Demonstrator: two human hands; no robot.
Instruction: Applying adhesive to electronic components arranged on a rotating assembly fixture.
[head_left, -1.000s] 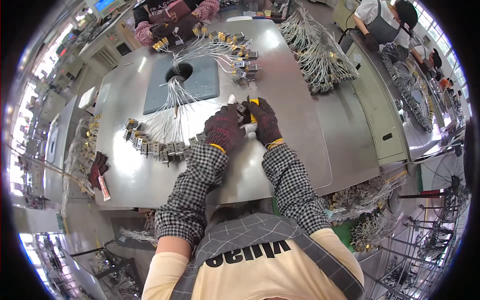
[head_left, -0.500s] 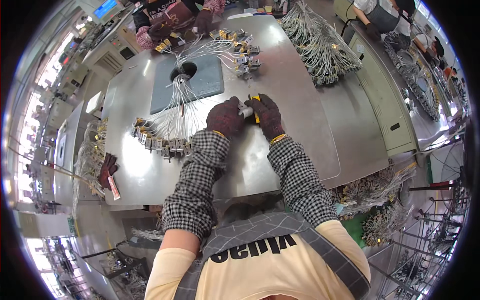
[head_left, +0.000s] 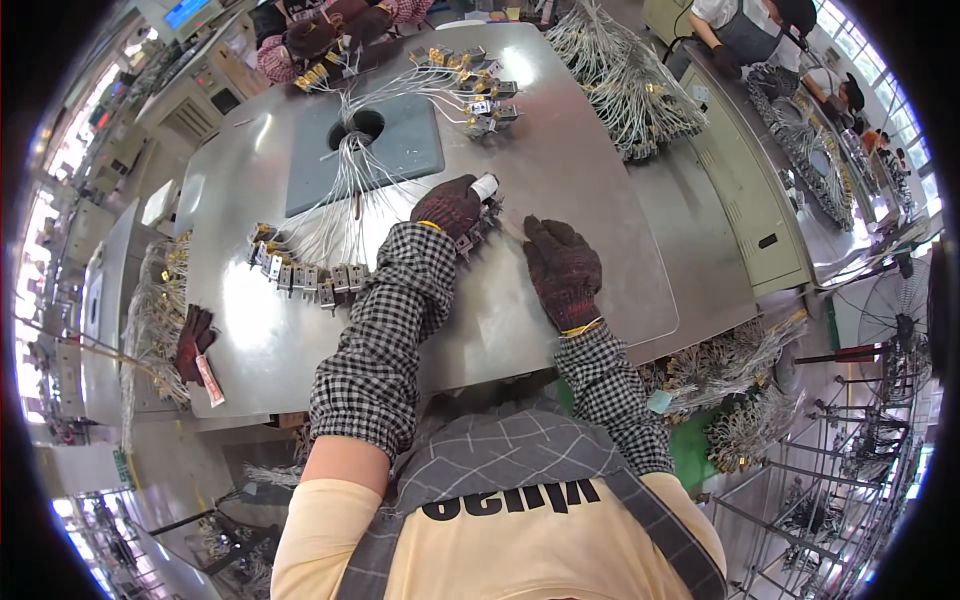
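My left hand point(head_left: 447, 207), in a dark red knitted glove, is closed round a small white cylindrical piece point(head_left: 485, 187) above the metal table. Dark metal parts point(head_left: 478, 232) show just below it, partly hidden by the glove. To the right, my right hand point(head_left: 563, 265) wears a matching glove and is apart from the left. Its fingers are bent and pressed together; what they hold, if anything, is hidden, though a faint pale streak shows by the fingertips. White wires point(head_left: 350, 200) with metal connectors point(head_left: 320, 280) fan out left of my left hand.
A grey board point(head_left: 410, 165) with a round hole point(head_left: 357, 130) lies under the wires. More connectors point(head_left: 490, 105) sit at the far side, where a co-worker's gloved hands point(head_left: 312, 40) work. Wire bundles point(head_left: 630, 90) are heaped at the right. A loose glove point(head_left: 195, 342) and tube point(head_left: 210, 380) lie at the left edge.
My right hand has drawn away from the left, moving right and toward me. The yellow piece between the hands no longer shows. My left hand has shifted slightly farther away.
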